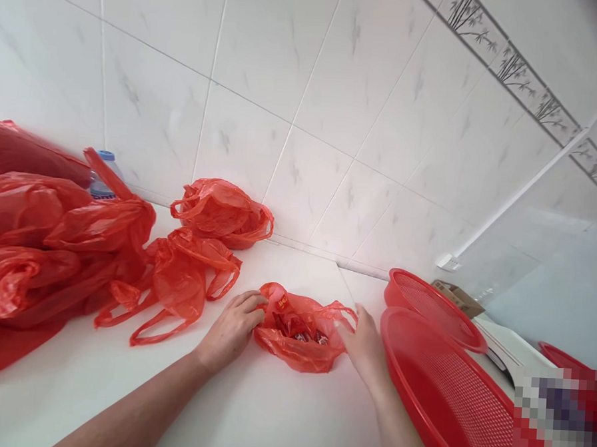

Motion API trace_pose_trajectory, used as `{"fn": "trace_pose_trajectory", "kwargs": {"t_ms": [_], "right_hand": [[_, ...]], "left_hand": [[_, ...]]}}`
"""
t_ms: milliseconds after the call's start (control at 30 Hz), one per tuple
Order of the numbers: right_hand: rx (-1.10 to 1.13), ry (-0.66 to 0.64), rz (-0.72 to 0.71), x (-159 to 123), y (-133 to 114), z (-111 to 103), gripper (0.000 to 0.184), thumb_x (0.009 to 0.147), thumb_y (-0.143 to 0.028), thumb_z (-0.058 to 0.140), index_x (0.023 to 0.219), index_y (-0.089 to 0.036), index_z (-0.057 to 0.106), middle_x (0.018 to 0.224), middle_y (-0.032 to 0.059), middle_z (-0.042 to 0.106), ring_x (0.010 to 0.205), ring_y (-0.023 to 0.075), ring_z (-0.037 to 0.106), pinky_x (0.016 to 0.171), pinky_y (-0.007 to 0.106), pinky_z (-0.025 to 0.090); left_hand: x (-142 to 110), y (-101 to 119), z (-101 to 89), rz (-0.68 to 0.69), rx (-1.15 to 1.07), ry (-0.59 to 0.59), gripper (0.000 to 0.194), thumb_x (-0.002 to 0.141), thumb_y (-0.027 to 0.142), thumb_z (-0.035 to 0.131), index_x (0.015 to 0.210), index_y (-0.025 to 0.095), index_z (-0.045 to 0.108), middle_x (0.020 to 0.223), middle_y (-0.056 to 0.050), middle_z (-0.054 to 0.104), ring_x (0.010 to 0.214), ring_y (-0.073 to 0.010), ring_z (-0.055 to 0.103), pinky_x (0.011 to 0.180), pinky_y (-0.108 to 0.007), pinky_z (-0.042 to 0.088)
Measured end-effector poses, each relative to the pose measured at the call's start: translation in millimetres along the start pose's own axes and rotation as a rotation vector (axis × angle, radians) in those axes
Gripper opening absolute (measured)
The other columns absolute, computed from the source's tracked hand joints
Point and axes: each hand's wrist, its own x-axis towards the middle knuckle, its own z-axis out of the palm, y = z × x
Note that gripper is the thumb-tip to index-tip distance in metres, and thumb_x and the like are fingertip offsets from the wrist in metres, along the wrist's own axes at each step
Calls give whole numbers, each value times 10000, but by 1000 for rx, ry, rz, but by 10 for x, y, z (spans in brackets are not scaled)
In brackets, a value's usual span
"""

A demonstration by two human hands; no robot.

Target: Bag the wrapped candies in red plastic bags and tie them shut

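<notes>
A red plastic bag lies on the white table with its mouth spread upward, and a few small wrapped packets show inside. My left hand grips the bag's left rim, its fingers curled over the edge. On the opposite side my right hand holds the right rim near a handle loop, thumb toward the opening. Just left of my left hand sits another red plastic bag with loose handles. A further red bag rests behind it against the wall.
Large red bags pile up on the left, with a capped bottle behind them. At the right stand red mesh baskets, close beside my right forearm. A cardboard box lies behind them. A tiled wall bounds the table's back.
</notes>
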Motion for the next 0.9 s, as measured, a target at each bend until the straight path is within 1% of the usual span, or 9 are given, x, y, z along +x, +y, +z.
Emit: {"fn": "trace_pose_trajectory", "kwargs": {"t_ms": [67, 100, 167, 267, 400, 533, 667, 800, 900], "right_hand": [[95, -82, 42, 77, 1, 126, 225, 639, -379, 645, 754, -187, 622, 827, 61, 637, 829, 260, 596, 679, 335, 436], [146, -116, 54, 108, -12, 173, 198, 634, -379, 650, 640, -193, 584, 674, 23, 603, 702, 227, 586, 614, 315, 423], [273, -145, 68, 164, -67, 229, 252, 662, -424, 635, 596, -197, 549, 562, -13, 557, 589, 186, 554, 548, 288, 407], [524, -123, 89, 268, -200, 238, 312, 715, -503, 590, 722, -192, 584, 663, 3, 622, 625, 177, 583, 563, 281, 444], [820, 29, 77, 464, -381, 175, 346, 672, -516, 643, 751, -185, 575, 701, 10, 624, 642, 160, 591, 584, 269, 466], [1006, 240, 18, 569, -493, 65, 292, 704, -463, 633, 674, -198, 515, 568, -59, 492, 537, 98, 504, 528, 221, 427], [1089, 397, -24, 514, -496, -3, 282, 772, -403, 583, 630, -201, 448, 569, -79, 428, 520, 66, 441, 523, 187, 400], [1075, 372, 20, 398, -355, 99, 294, 780, -394, 589, 609, -192, 461, 560, -70, 429, 511, 68, 426, 496, 185, 379], [1041, 347, 116, 297, -154, 276, 243, 752, -378, 623, 645, -188, 516, 584, -61, 483, 515, 79, 444, 477, 195, 378]], "left_hand": [[6, -3, -8, -16, 2, 12, 350, 742, -91, 361, 779, 196, 558, 1133, -41, 598, 1168, -226, 459, 937, -405, 414], [9, -10, -11, -27, 5, 24, 346, 721, -96, 363, 768, 194, 546, 1126, -43, 599, 1161, -226, 464, 933, -404, 417], [16, -33, -18, -51, 7, 47, 331, 689, -90, 374, 761, 196, 525, 1110, -50, 598, 1147, -227, 474, 928, -401, 424], [27, -82, -26, -79, 6, 59, 287, 683, -51, 411, 769, 206, 504, 1108, -60, 591, 1152, -236, 478, 932, -404, 430], [32, -152, -26, -183, -11, 90, 200, 721, 36, 489, 803, 219, 482, 1100, -67, 575, 1065, -250, 530, 878, -420, 456], [21, -193, -23, -307, -30, 241, 180, 759, 102, 530, 875, 216, 455, 1149, -96, 528, 1081, -261, 514, 894, -433, 450], [22, -169, -10, -345, -113, 402, 163, 783, 127, 536, 879, 212, 434, 1202, -111, 478, 1138, -255, 487, 927, -421, 440], [30, -137, -15, -309, -161, 436, 178, 797, 95, 490, 928, 207, 446, 1212, -113, 471, 1171, -245, 465, 960, -428, 418], [35, -95, -95, -265, -151, 367, 192, 776, 72, 467, 913, 207, 466, 1230, -112, 467, 1181, -247, 451, 966, -435, 409]]}}
